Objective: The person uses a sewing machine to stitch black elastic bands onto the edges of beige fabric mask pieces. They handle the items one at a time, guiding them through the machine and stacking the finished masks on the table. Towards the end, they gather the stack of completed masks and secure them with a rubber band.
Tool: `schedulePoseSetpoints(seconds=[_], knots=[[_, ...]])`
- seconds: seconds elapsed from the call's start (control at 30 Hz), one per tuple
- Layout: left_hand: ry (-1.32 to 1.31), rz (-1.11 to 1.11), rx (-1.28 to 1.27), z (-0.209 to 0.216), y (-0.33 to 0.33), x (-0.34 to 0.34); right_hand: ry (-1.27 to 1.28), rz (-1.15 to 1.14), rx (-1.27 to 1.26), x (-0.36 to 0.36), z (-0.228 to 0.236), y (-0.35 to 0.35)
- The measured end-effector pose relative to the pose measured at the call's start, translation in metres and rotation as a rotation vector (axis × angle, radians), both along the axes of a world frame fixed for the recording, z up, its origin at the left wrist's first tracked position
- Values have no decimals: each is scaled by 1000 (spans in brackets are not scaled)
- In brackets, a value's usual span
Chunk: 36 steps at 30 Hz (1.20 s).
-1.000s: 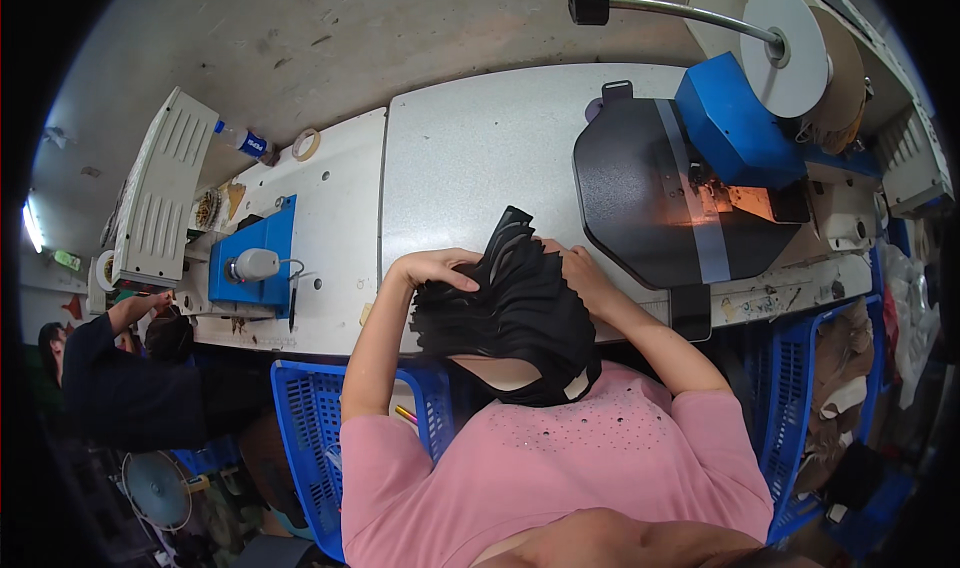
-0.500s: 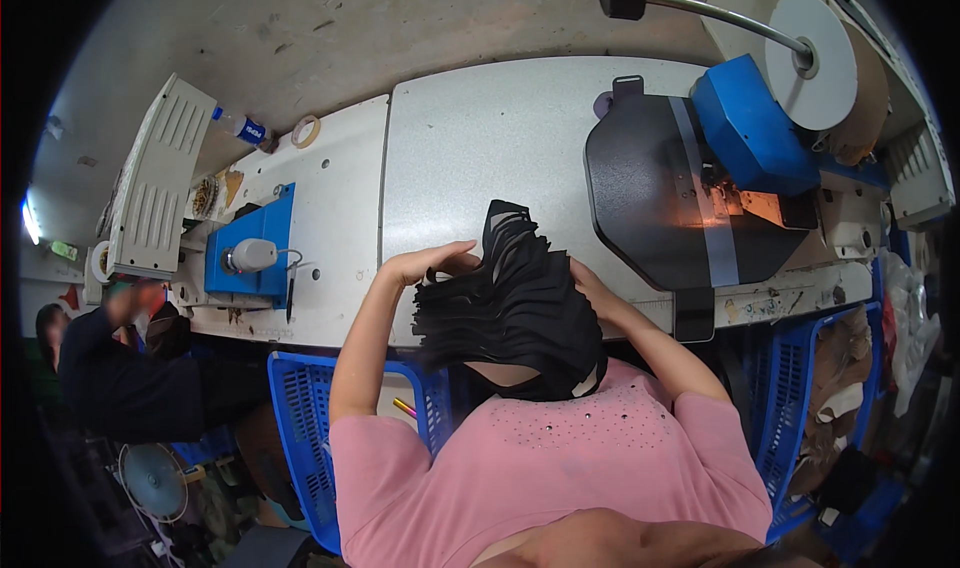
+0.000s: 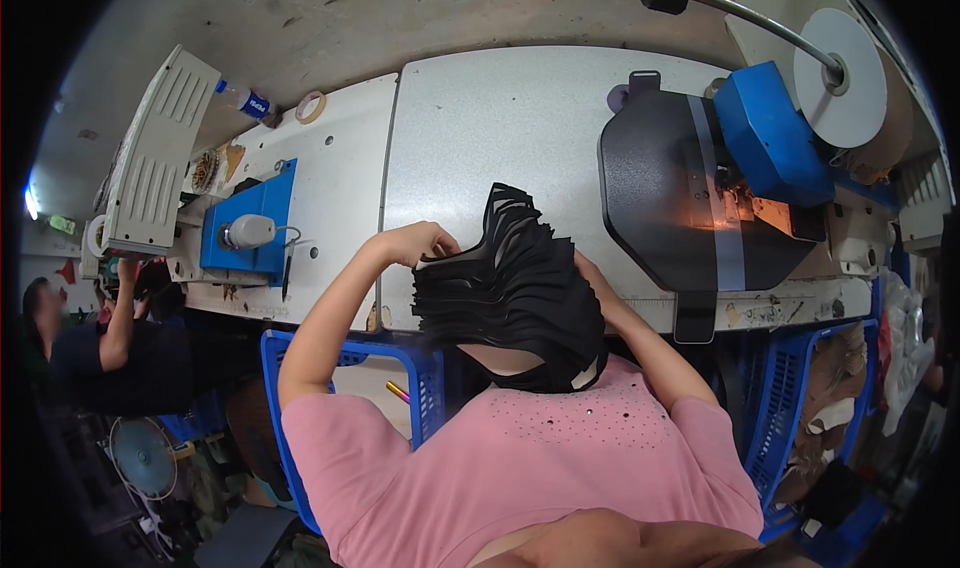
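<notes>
A thick stack of black, curved cut pieces, which look like fabric or soft leather, stands between my hands and my chest, over the table's front edge. Its layers fan out in many edges, and a pale beige underside shows near the bottom. My left hand is at the upper left corner of the stack, fingers bent over its edge. My right hand grips the right side of the stack; its fingertips are hidden behind the layers.
The pale worktable carries a black plate beside a blue machine head with a lit work area. Left are another blue machine, a bottle and a tape roll. Blue baskets flank me; a person sits far left.
My left hand has shifted from stretched fingers along the stack's top left to bent fingers at its edge. The view has moved slightly. The person at far left has moved an arm.
</notes>
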<state>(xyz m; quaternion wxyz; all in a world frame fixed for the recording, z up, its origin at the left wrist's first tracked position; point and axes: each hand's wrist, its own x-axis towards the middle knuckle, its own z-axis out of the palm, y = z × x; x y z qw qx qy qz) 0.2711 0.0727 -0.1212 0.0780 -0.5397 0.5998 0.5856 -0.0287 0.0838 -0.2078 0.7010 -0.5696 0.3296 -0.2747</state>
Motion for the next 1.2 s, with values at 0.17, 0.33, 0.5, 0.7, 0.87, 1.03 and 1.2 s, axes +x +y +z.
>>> schedulePoseSetpoints(seconds=[0.17, 0.33, 0.5, 0.7, 0.87, 1.03, 1.2], knots=[[263, 172, -67, -15, 28, 25, -1, -6, -20, 1, 1, 3], [350, 534, -84, -17, 71, 30, 53, -8, 13, -1, 4, 5], [381, 865, -214, -34, 112, 15, 89, 63, 30, -11, 10, 14], [565, 1140, -362, -58, 140, -17, -37, 41, 485, -37, 33, 46], [761, 1364, -382, -53, 139, -46, -239, 175, 446, -60, 4, 56], [1000, 1608, -494, -86, 107, -68, -83, -43, 117, -33, 0, 55], [998, 1605, -548, -64, 65, -61, -251, -175, 53, -10, -1, 19]])
